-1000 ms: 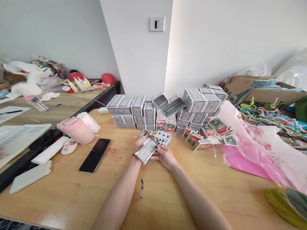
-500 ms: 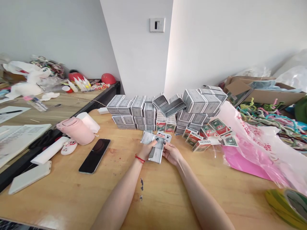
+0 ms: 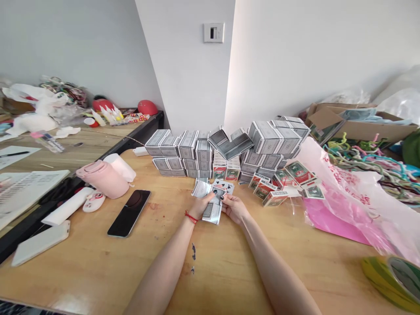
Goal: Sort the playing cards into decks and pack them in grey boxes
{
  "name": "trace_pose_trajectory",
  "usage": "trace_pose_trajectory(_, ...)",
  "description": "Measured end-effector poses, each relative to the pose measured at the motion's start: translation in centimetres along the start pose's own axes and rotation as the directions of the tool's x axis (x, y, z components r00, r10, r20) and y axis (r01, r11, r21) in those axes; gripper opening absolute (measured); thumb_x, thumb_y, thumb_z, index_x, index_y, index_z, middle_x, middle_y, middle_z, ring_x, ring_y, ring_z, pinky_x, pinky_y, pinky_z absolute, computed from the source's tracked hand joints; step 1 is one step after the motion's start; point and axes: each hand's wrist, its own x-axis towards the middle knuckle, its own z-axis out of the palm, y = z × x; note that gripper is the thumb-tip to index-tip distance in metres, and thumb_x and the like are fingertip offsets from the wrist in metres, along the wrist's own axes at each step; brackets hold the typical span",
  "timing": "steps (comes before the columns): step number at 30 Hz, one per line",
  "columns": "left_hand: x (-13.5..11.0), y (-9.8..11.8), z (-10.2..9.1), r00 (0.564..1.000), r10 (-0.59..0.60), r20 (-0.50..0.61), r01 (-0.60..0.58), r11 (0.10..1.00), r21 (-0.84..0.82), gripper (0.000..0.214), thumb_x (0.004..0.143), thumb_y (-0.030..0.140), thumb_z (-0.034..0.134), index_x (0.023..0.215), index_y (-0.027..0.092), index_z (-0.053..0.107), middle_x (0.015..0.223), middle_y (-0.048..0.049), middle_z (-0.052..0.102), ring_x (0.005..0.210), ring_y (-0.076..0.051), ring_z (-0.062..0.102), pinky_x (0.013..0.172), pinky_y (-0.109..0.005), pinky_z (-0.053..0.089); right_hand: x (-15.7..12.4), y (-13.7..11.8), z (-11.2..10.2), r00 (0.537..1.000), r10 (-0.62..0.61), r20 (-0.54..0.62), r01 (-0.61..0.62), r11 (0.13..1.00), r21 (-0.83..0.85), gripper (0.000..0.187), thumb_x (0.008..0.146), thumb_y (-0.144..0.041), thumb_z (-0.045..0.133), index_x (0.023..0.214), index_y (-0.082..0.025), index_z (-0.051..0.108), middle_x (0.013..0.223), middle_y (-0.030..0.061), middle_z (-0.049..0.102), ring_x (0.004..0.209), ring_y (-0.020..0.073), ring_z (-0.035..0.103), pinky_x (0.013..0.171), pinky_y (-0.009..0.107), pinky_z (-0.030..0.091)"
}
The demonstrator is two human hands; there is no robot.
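The left hand [image 3: 200,206], a red string bracelet [image 3: 190,217] at its wrist, is partly closed, its fingers curled over a loose bunch of grey-backed playing cards [image 3: 210,203]. The right hand [image 3: 233,208] is partly closed too, pinching the cards from the other side, so the bunch sits between both palms just above the wooden table [image 3: 210,267]. A card face printed with black clubs [image 3: 223,187] shows at the far edge of the bunch. Just beyond the hands rises a stacked wall of grey card boxes [image 3: 193,153], with one open box [image 3: 230,145] tilted on top. To the right of the hands lie loose red-and-green card boxes [image 3: 274,198], then a pink plastic bag [image 3: 337,205]. To the left are a black smartphone [image 3: 129,213] and a pink insulated bottle [image 3: 102,178], with a white foam tube [image 3: 67,205] past them. A yellow-green tape roll [image 3: 390,284] sits at the near right, well away from the hands, and beyond the bag a cardboard box [image 3: 361,129] holds colored pipe cleaners [image 3: 367,164].
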Motion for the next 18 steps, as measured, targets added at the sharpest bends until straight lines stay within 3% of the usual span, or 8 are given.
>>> trace_pose_trajectory(5,0.44,-0.42,-0.12,0.995,0.044,-0.093,-0.045,0.999,-0.012,0.038,0.067,0.027,0.064,0.104,0.02,0.058,0.103,-0.0038,0.062,0.097,-0.021,0.056,0.088,-0.034,0.038,0.06,-0.13,0.11,0.999,-0.045,-0.002,0.045,0.999,-0.007,0.017,0.064,-0.024,0.072,0.071,-0.014,0.061,0.068,0.0038,0.067,0.066,0.015,0.064,0.072,0.031,0.051)
trace_pose_trajectory(10,0.45,-0.72,0.04,0.971,-0.015,-0.238,0.003,0.999,-0.053,0.029,0.064,0.027,0.066,0.089,0.015,0.062,0.092,-0.0046,0.065,0.088,-0.021,0.058,0.079,-0.031,0.042,0.06,-0.24,0.06,0.999,-0.039,-0.014,0.039,0.999,0.007,0.014,0.066,-0.022,0.071,0.072,-0.014,0.061,0.07,0.0045,0.068,0.067,0.0144,0.064,0.071,0.028,0.051)
trace_pose_trajectory(15,0.36,-0.29,0.31,0.995,0.088,-0.049,-0.095,0.982,-0.166,0.028,0.063,0.017,0.061,0.091,0.02,0.058,0.091,-0.0009,0.064,0.084,-0.018,0.059,0.076,-0.029,0.042,0.11,-0.09,-0.14,1.0,-0.012,0.003,0.012,1.0,0.021,0.011,0.069,-0.02,0.068,0.072,-0.014,0.059,0.07,0.004,0.067,0.067,0.0139,0.064,0.07,0.028,0.051)
trace_pose_trajectory(18,0.42,-0.09,0.4,0.989,0.143,-0.034,-0.147,0.966,-0.213,0.034,0.057,0.008,0.06,0.088,0.022,0.054,0.087,0.001,0.064,0.087,-0.016,0.058,0.078,-0.028,0.041,0.1,-0.08,-0.21,1.0,0.005,0.018,-0.005,1.0,0.014,0.009,0.071,-0.019,0.066,0.074,-0.014,0.058,0.069,0.0037,0.067,0.066,0.0137,0.064,0.07,0.027,0.052)
